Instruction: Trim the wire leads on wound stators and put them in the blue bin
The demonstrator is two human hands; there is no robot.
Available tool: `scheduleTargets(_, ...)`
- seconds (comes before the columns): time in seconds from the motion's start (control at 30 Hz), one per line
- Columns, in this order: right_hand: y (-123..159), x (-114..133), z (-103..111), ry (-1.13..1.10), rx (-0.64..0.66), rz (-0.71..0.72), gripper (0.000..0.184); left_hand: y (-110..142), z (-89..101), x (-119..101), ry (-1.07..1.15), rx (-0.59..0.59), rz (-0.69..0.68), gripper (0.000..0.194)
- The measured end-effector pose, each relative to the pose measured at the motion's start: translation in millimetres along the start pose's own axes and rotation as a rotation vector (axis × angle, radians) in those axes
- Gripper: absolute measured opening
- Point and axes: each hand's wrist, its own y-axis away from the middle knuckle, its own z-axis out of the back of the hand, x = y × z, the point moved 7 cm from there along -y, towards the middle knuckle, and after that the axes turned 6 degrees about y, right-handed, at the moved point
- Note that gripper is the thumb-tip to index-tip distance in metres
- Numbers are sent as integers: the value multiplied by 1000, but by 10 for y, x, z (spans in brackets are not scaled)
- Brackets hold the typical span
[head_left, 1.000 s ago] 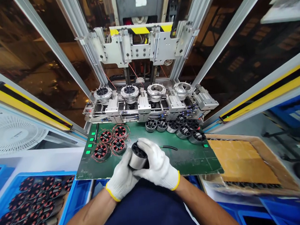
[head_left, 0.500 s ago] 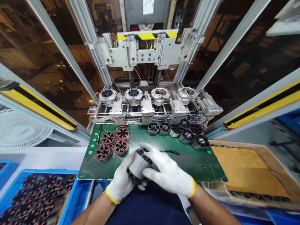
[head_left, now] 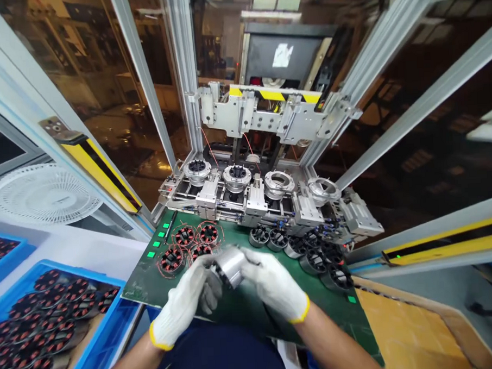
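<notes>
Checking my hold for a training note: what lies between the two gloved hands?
In the head view, a steel cylinder with a dark slotted end lies between the left hand and the right hand, touching both.

Your one camera sits on your head, facing forward and steeply down, so it looks over your own chest. Your left hand (head_left: 180,304) and right hand (head_left: 275,286) come in very close, at 6 o'clock, just below the green work board (head_left: 140,287). The aluminium machine frame (head_left: 263,116) stands farther off at 12 o'clock, the white fan (head_left: 46,194) at 9, and the blue crate (head_left: 113,326) at 8. The wide lens bends the uprights.
</notes>
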Motion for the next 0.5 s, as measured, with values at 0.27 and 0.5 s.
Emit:
scheduleTargets(0.27,-875,631,2091,1022,-451,120,36,6,633,591,-697,-96,22,30)
scheduleTargets(0.5,-1274,123,2399,1220,-176,137,27,-137,832,874,-1017,-286,65,31)
